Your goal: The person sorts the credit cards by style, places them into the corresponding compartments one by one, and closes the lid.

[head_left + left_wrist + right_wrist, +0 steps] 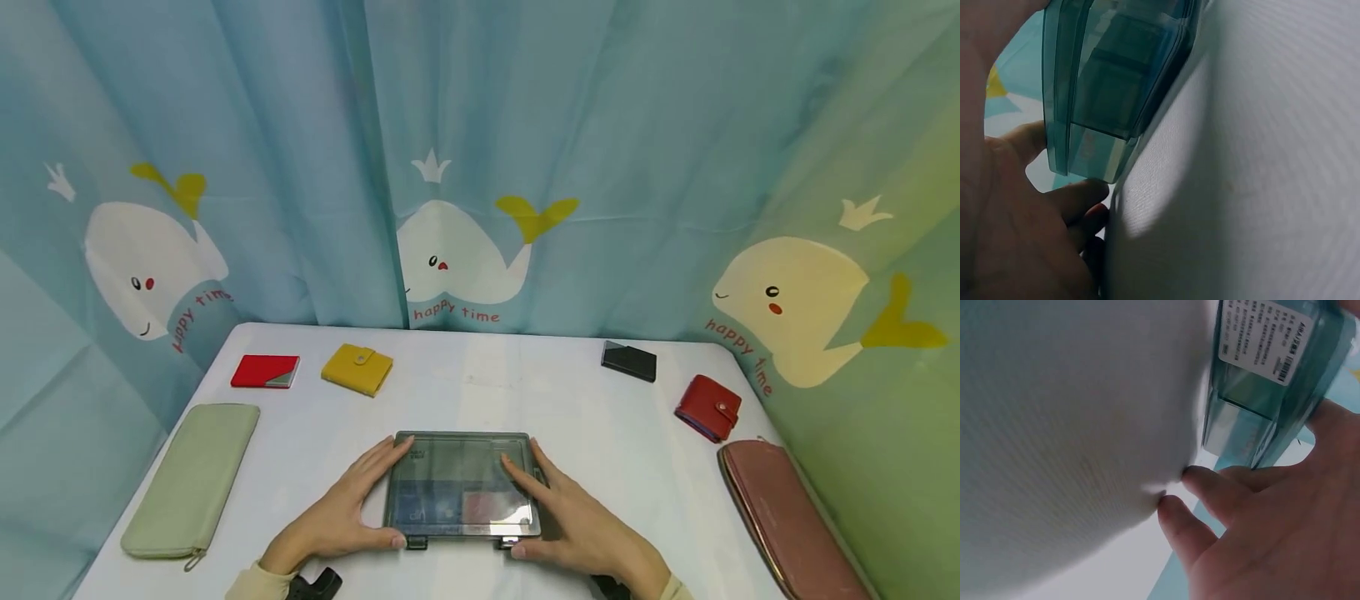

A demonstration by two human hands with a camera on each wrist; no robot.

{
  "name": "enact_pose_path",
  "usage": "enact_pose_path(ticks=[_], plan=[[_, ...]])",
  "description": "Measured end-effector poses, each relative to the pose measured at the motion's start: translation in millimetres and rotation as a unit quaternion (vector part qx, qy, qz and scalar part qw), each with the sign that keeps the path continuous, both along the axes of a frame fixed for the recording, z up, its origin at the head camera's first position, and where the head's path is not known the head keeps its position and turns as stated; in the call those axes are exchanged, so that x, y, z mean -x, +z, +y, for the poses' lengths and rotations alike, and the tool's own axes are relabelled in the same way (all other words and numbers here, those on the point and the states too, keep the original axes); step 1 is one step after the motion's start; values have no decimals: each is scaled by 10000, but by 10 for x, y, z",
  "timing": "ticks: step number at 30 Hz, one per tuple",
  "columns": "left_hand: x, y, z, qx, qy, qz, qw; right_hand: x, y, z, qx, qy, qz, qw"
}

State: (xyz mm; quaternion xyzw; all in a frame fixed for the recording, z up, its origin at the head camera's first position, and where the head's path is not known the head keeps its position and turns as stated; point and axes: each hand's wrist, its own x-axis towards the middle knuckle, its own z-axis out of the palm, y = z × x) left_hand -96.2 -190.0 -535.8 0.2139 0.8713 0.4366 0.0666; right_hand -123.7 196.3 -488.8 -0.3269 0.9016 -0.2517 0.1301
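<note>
A flat, clear smoky-green plastic case (465, 487) with a closed lid lies on the white table, with two dark latches along its near edge. Blue and red contents show through the lid. My left hand (341, 508) holds its left side, thumb by the left latch (417, 542) and index fingertip on the far left corner. My right hand (573, 525) holds the right side, thumb at the right latch (507, 543) and index finger over the lid. In the right wrist view, a white printed label (1265, 337) shows on the case (1244, 434), and two fingertips touch the table.
On the left are a pale green zip wallet (191, 479), a red card holder (258, 371) and a yellow snap wallet (357, 369). A black card holder (628, 362), red snap wallet (708, 407) and brownish-pink zip wallet (795, 517) lie right. A whale-print curtain (637, 167) surrounds the table.
</note>
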Motion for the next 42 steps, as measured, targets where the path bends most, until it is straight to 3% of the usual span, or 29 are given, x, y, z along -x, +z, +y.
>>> enact_pose_path(ticks=[4,10,16,23,30,38,42], plan=[[-17,23,-6,71,-51,-71,9999,-11,-7,-25,-101,178,512,9985],[-16,12,18,182,-44,200,9996,-45,-31,-85,-172,215,1129,9932],[-59,-8,147,347,259,183,9989,-106,-89,-135,-288,45,1513,9881],[-107,-16,270,500,559,94,9971,-139,-115,-177,-471,-51,1394,9891],[-104,-20,255,566,455,514,9960,-139,-112,-163,-486,-57,1264,9908],[-116,-26,246,464,459,553,9963,-138,-106,-155,-262,-71,989,9947],[-114,-34,249,374,513,766,9950,-146,-101,-139,-169,-21,727,9972]])
